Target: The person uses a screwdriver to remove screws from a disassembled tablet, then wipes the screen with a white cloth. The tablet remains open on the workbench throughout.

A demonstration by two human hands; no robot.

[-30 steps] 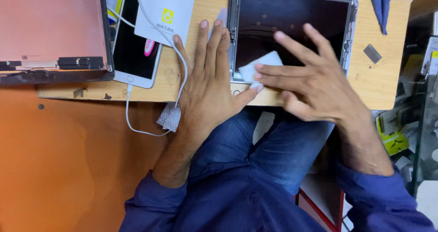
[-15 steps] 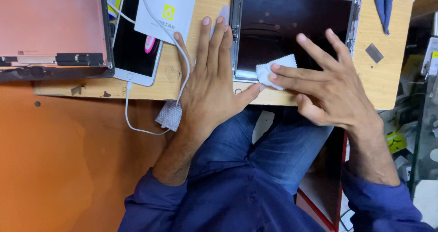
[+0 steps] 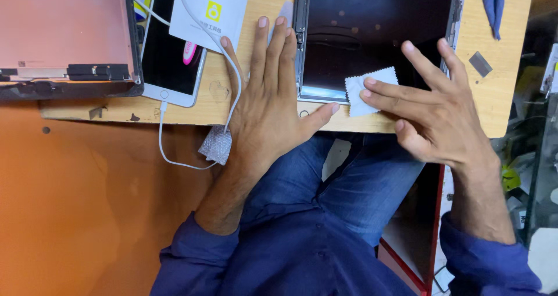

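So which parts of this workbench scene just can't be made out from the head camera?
- Dark glass tablet panel: its top edge is cut off by the frame.
- Small white wiping cloth: its right part is hidden under the right hand fingers.
- Wooden board: the part under the flat left hand is covered.
- White cable: its far end runs out of frame at the top.
- Clutter at the right edge: too dark to identify.

The right hand [image 3: 436,113] has slid the white cloth [image 3: 369,89] rightward across the tablet's dark screen [image 3: 372,34].
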